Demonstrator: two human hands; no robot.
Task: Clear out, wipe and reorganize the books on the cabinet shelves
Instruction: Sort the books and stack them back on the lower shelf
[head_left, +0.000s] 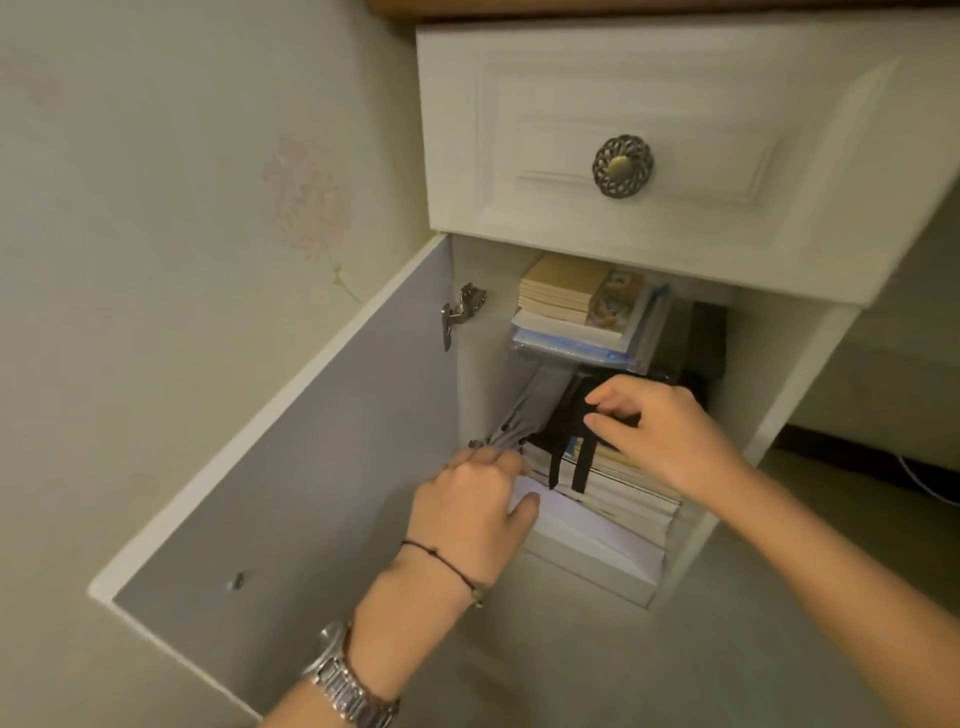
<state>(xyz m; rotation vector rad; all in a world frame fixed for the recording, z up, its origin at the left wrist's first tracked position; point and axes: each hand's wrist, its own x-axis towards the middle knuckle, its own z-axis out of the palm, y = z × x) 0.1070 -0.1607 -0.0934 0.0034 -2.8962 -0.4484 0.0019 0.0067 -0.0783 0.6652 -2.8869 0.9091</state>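
My left hand grips grey cloth at the lower shelf's near left; my right hand pinches a black strap over stacked books. Door open left.

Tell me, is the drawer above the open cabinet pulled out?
No, the drawer sits closed with its front flush, while only the cabinet door below it hangs open.

Flat book stacks on lower shelf, smaller pile above
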